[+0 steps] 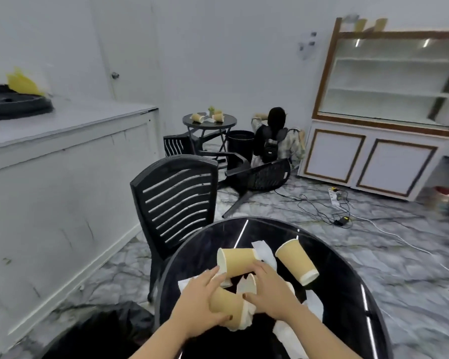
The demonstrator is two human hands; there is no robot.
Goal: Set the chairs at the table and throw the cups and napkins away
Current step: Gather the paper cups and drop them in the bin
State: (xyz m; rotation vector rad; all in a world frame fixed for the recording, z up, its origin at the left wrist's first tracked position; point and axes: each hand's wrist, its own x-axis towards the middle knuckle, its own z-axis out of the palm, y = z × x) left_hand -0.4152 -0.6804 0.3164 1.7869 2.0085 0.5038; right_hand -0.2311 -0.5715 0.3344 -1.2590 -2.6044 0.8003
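On the round black glass table (342, 301) in front of me lie tan paper cups and white napkins (266, 252). My left hand (197, 304) grips a cup on its side (226, 305). My right hand (272, 294) rests on crumpled napkins and touches a second tipped cup (237, 261) above it. A third cup (297, 261) lies apart to the right. A black slatted chair (176, 200) stands upright at the table's far left edge. Further back, a black chair (257, 177) lies overturned on the floor.
A black bin bag (109, 330) sits at lower left. A second small table (209, 121) with cups, a fallen chair (175, 145) and a black bin (240, 143) stand at the back, with a person (275, 136) sitting beside them. Cables (322, 206) cross the floor; a white counter (62, 156) lines the left.
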